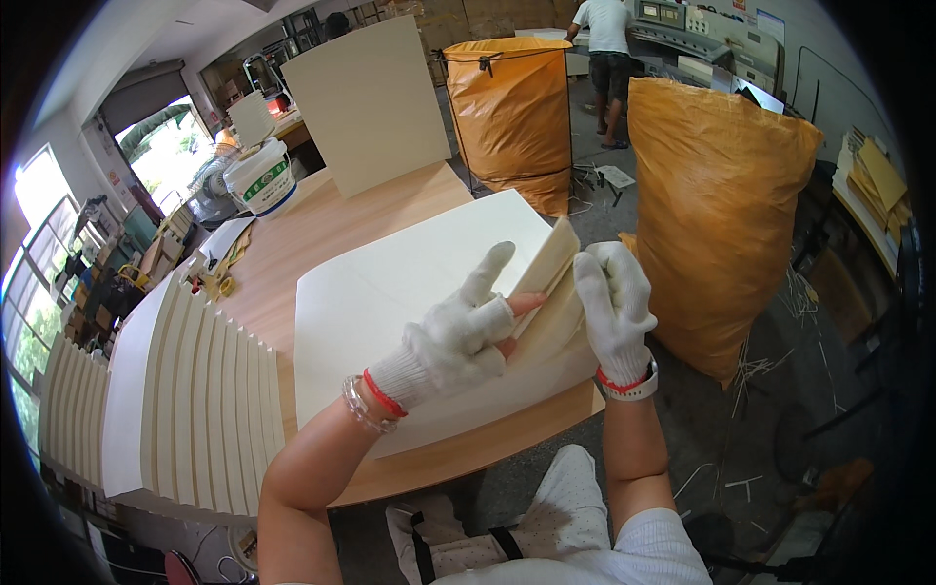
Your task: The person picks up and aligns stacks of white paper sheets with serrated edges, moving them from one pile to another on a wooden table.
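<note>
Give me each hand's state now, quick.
Left hand: gloved, closed on the lifted edge of the cream paper sheets, forefinger raised.
Right hand: gloved, closed on the same lifted edge from the right.

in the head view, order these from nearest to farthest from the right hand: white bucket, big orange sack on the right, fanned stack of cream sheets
From the right hand:
1. big orange sack, just to its right
2. fanned stack of cream sheets, across the table at the left
3. white bucket, far upper left
</note>
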`<state>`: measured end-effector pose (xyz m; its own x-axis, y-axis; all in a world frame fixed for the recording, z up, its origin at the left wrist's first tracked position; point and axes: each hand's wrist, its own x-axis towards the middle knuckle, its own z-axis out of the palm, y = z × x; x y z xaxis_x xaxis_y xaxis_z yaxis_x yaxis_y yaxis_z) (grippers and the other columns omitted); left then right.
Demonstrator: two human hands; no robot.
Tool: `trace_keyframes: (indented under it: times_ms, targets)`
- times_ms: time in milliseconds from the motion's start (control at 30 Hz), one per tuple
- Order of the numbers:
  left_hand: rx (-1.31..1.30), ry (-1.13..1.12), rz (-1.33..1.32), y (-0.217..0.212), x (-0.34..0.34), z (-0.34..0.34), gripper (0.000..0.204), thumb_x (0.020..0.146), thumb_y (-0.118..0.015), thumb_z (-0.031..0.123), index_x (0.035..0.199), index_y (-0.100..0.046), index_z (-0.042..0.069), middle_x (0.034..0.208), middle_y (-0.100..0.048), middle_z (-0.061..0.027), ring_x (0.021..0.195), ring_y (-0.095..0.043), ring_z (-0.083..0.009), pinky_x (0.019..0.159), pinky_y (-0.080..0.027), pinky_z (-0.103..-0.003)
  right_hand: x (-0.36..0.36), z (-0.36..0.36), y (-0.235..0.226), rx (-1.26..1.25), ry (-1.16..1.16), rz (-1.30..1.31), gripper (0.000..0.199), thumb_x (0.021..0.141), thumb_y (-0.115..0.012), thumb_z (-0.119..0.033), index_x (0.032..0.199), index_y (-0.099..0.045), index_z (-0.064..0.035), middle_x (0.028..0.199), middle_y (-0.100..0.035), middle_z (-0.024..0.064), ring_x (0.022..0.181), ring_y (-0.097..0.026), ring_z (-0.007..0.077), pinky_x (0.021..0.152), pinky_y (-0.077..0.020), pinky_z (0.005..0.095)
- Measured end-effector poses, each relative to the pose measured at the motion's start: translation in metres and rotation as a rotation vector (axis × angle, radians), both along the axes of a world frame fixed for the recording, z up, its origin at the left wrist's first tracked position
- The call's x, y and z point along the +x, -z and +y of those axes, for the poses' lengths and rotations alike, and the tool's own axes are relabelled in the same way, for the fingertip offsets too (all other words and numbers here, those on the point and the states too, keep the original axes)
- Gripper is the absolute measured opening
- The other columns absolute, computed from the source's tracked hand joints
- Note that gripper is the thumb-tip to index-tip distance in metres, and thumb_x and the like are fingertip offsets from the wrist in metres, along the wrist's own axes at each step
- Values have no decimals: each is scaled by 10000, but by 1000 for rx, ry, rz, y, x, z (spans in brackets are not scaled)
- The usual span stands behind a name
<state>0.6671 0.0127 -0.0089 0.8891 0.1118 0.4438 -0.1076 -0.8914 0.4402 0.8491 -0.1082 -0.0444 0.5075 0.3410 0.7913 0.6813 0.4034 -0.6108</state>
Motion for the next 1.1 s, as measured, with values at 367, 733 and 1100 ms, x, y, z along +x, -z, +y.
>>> trace_keyframes:
  times_ms: [367,733,1100]
  targets:
    - [-112,-74,33,-2,0,-7,378,721,-844,-25,1057,-705,79,1529,-438,-293,1266,-587,-382,994,-501,-385,4,4,3,3,-11,11,207,996,-635,-91,826,-566,5,696,-509,69,600,-459,162,563,-393,342]
    - [-56,6,94,-5,-1,1,384,724,-822,-38,1076,-695,47,1510,-474,-266,1327,-553,-395,967,-518,-404,2,3,2,4,-30,40,194,997,-638,-83,840,-571,8,714,-506,52,608,-441,126,561,-386,325]
    - [-107,-5,-55,6,0,0,400,731,-762,-58,1110,-715,62,1422,-543,-299,1290,-588,-406,933,-534,-366,1,2,5,67,-72,45,181,994,-638,-76,844,-581,9,733,-542,57,622,-469,120,568,-396,311]
